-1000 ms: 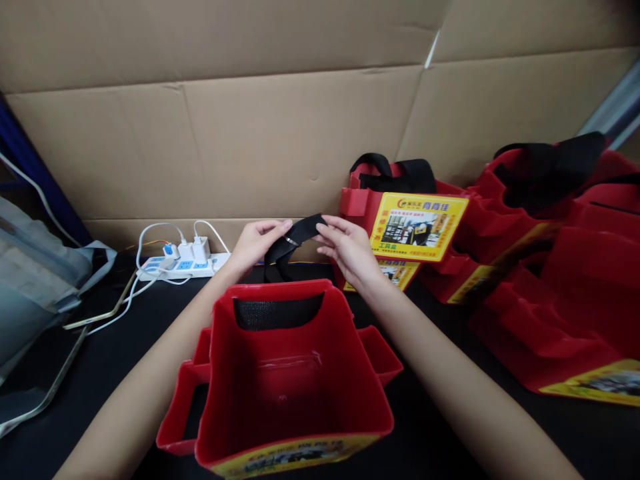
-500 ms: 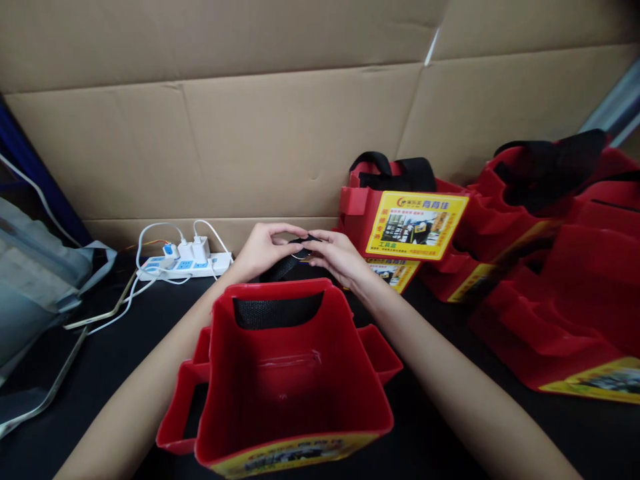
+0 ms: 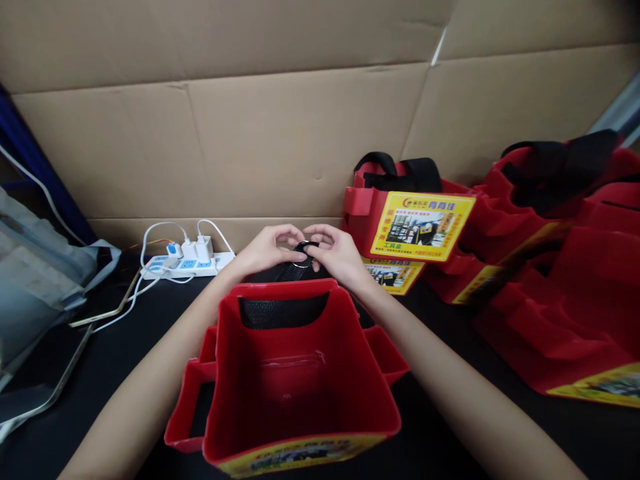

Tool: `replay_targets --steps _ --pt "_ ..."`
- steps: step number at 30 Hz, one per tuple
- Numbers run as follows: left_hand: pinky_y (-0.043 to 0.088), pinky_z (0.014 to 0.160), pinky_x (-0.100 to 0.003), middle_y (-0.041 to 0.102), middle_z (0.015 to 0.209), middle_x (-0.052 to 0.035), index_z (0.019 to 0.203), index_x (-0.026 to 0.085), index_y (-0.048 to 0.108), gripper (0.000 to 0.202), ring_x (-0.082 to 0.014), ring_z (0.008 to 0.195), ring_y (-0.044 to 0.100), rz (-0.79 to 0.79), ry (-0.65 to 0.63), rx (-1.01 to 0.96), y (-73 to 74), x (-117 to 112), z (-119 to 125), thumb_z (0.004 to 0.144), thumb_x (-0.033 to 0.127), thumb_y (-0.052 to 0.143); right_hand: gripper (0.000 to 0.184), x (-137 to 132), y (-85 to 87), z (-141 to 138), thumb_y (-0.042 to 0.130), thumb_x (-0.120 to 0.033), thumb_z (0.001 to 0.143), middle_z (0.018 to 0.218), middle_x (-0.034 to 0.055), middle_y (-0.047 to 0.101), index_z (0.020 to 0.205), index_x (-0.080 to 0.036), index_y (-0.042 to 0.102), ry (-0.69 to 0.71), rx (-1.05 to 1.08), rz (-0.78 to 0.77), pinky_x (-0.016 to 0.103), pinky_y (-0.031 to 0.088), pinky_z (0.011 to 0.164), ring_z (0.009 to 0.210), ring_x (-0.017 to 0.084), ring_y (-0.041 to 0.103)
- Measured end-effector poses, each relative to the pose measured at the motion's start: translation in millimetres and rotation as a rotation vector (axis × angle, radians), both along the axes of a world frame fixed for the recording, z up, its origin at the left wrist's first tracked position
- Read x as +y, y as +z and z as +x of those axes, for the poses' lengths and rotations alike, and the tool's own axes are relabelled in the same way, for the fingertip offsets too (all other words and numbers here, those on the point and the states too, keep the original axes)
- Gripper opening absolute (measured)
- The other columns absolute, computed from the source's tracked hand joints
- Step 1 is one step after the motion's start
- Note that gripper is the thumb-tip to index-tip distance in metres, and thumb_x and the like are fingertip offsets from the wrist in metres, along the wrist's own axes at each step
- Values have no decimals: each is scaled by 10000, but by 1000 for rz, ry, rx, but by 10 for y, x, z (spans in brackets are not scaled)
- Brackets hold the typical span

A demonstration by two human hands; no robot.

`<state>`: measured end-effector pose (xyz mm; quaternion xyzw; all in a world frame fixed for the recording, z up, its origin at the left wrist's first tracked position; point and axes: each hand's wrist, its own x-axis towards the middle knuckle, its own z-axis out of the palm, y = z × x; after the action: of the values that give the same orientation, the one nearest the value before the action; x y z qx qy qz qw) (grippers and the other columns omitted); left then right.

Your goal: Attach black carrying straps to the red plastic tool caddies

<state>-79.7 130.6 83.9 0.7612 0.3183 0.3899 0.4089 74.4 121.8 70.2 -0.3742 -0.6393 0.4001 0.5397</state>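
A red plastic tool box [image 3: 300, 393] stands upright in front of me, its open top towards me and a yellow label on its near side. Behind its far wall, my left hand [image 3: 273, 250] pinches a black webbing strap [image 3: 289, 272]. Opposite it, my right hand [image 3: 337, 252] grips the same strap, thumb close to the left thumb. Between the fingertips shows a shiny metal ring [image 3: 303, 265] at the strap. More black webbing is visible through the slot in the box's far wall. Some fingers are hidden behind the strap.
Red tool boxes [image 3: 363, 220] with black straps and yellow labels are piled at the right. A white power strip [image 3: 200, 265] with chargers and cables lies at the left, near a phone [image 3: 50, 393] and a plastic bag [image 3: 30, 267]. Cardboard [image 3: 300, 147] stands behind.
My fingers have shifted on the strap, and the metal ring now shows more plainly. The whole view has slid slightly, while the box keeps its place between my arms.
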Motion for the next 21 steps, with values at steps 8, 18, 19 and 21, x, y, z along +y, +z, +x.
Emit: replay_targets --steps 8,18,19,21 --pt "396 802 -263 552 841 -1 792 138 538 243 -113 853 523 -33 -52 -21 -59 56 -10 607 169 692 158 -130 94 -36 538 -70 712 808 40 607 864 -102 573 -44 -94 -196 146 367 333 364 4 433" --pt "394 832 -314 572 840 -2 770 135 566 198 -121 839 532 34 8 26 -103 88 23 610 174 676 232 -31 -9 0 518 -100 705 469 -62 469 927 -152 556 -98 -253 -124 195 418 391 379 97 509" --pt "393 834 -311 576 830 -1 769 134 574 190 -118 831 534 38 2 28 -108 85 33 612 171 674 222 -22 -22 7 533 -115 698 472 -55 480 914 -155 566 -115 -271 -110 203 419 406 396 104 517" --pt "396 837 -306 589 814 -4 765 130 593 172 -114 810 540 39 -18 33 -125 77 62 618 173 671 167 1 -49 27 570 -147 676 469 -46 480 841 -162 594 -194 -342 0 203 392 426 419 102 503"
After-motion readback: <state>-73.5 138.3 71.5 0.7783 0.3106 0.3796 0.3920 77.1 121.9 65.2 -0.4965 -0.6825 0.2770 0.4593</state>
